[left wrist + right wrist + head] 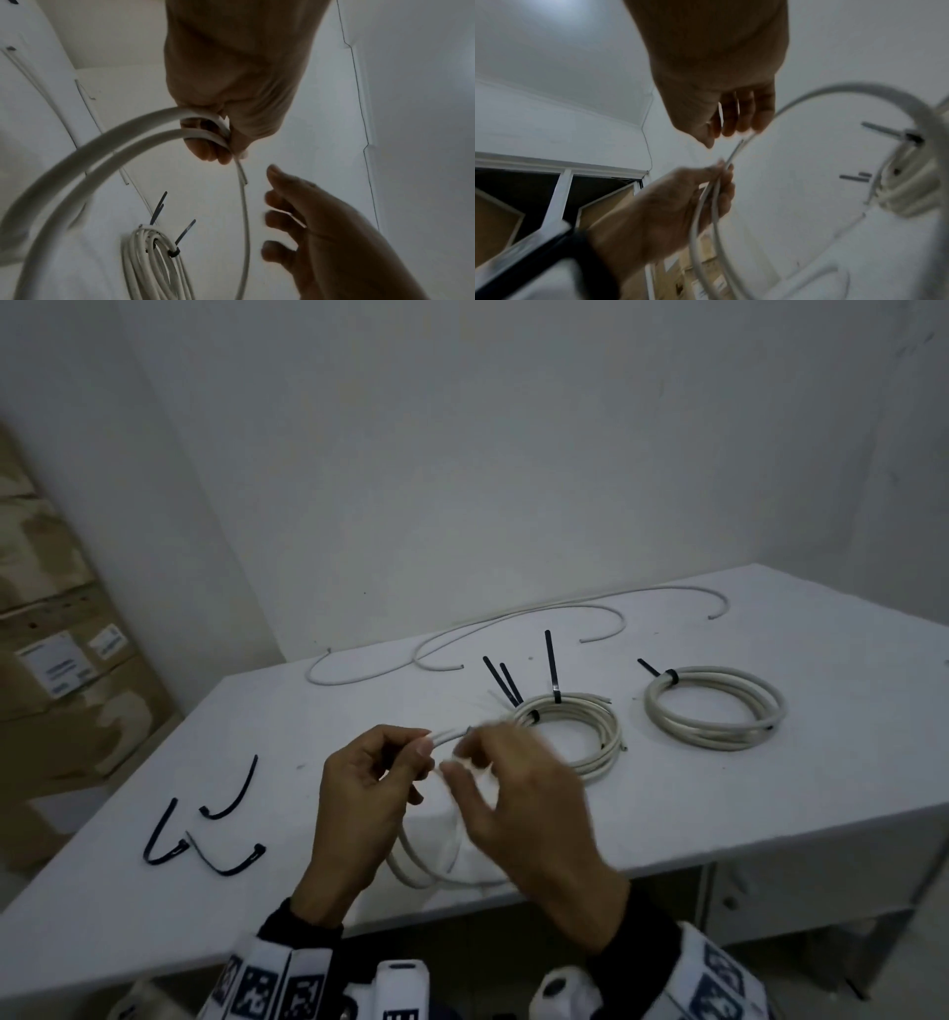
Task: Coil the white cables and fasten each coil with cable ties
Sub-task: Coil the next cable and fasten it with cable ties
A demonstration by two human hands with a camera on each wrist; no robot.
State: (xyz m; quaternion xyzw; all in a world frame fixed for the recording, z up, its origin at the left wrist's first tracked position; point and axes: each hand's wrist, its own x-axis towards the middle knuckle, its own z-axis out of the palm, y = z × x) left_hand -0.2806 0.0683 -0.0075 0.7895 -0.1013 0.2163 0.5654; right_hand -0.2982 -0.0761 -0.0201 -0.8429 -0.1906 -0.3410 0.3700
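The left hand [359, 793] pinches the gathered loops of the white cable [85, 160] between thumb and fingers, likely to keep the turns from springing apart, its cut end poking out just past the fingertips. The right hand [518, 793], fingers loosely spread and gripping nothing, hovers just beside that end. The coil hangs over the table's [770, 803] near edge; two tied coils [714, 706] lie toward its right side, loose black cable ties [231, 793] near its left edge.

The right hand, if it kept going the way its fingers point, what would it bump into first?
Probably the thin white cable that the left hand grips. The right hand, fingers spread, points straight at that loop with only a small gap showing. Depth is unclear, so it could slip past.
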